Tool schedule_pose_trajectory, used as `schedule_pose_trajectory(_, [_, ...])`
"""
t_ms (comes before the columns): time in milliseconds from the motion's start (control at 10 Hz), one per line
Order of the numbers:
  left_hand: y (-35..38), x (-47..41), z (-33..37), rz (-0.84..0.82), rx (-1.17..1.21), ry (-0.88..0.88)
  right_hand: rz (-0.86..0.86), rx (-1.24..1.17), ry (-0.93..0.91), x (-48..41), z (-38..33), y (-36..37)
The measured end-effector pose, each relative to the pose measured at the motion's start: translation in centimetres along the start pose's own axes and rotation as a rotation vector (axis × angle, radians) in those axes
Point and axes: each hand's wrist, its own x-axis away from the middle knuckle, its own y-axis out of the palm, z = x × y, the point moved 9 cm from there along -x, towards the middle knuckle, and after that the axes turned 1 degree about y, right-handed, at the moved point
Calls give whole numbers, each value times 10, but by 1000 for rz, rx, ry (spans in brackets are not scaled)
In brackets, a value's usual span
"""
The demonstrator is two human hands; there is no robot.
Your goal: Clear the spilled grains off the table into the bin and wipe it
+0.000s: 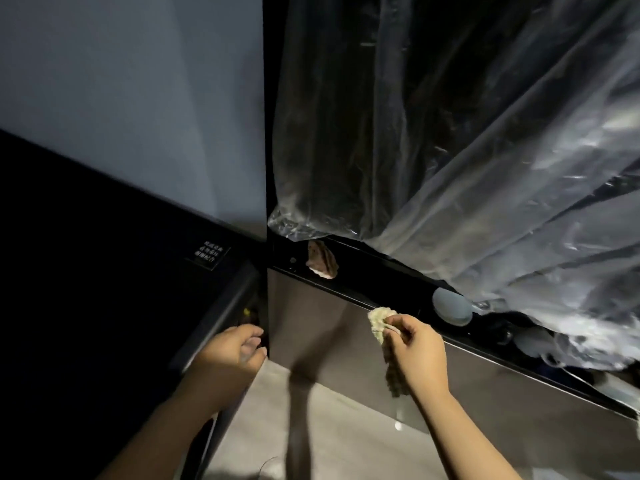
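A crumpled, pale yellow textured cloth (379, 318) is pinched between the thumb and curled fingers of the right hand (417, 351). Its bunched top is held up against a glossy grey-brown vertical panel (329, 323), just under a narrow black ledge (381, 282), and the rest of the cloth is left hanging behind the palm. The left hand (239, 346) is held at the panel's left edge, beside a dark gap, with its fingers curled inward; whether anything is gripped there cannot be told. On the ledge a round, flat grey disc (452, 306) is seen near the cloth, and a brownish lumpy object (322, 259) is seen farther left, well apart from both hands. A large crumpled sheet of clear plastic (485, 150) is draped above the ledge, its lower folds brought down over the ledge's right part. A small dark label with white characters (207, 256) is fixed to the black surface on the left
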Motion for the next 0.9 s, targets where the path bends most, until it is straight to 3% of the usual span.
schedule_pose_trajectory(200, [12,-26,4,-37,-76,-17,98,94,-42,-35,10,19])
schedule_pose_trajectory(400, [28,-28,4,-19,-35,-112,79,77,-15,-71,-1,30])
schedule_pose_trajectory(700, [29,-3,-7,99,-1,-149,-326,190,-174,-75,4,80])
schedule_pose_trajectory(900, [31,15,-15,182,23,-158,-219,79,-312,-49,-4,60])
